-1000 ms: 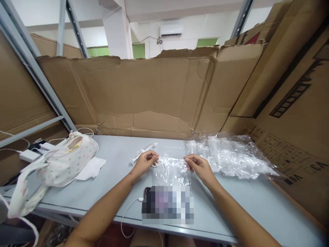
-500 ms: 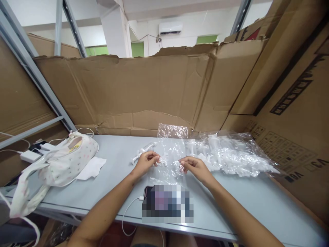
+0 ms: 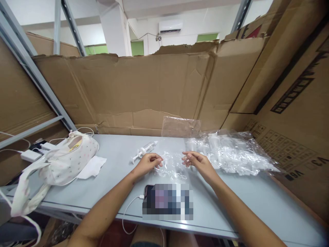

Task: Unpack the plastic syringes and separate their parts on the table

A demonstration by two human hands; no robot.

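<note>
My left hand (image 3: 149, 162) and my right hand (image 3: 196, 161) each pinch a side edge of a clear plastic bag (image 3: 172, 164) over the grey table (image 3: 113, 185). The bag stands up away from me, its far end (image 3: 181, 126) lifted against the cardboard wall. A plastic syringe (image 3: 144, 151) lies on the table just beyond my left hand. A heap of clear bags holding more syringes (image 3: 228, 152) lies to the right of my right hand.
A phone on a white cable (image 3: 167, 200) lies near the front edge. A cloth bag (image 3: 64, 159) and a white tissue (image 3: 92, 167) sit at the left, with chargers (image 3: 29, 155) behind. Cardboard walls (image 3: 144, 89) close the back and right.
The bag, which hung towards me between my hands, has flipped up and away, so its free end now rises against the cardboard. My hands have moved slightly closer together.
</note>
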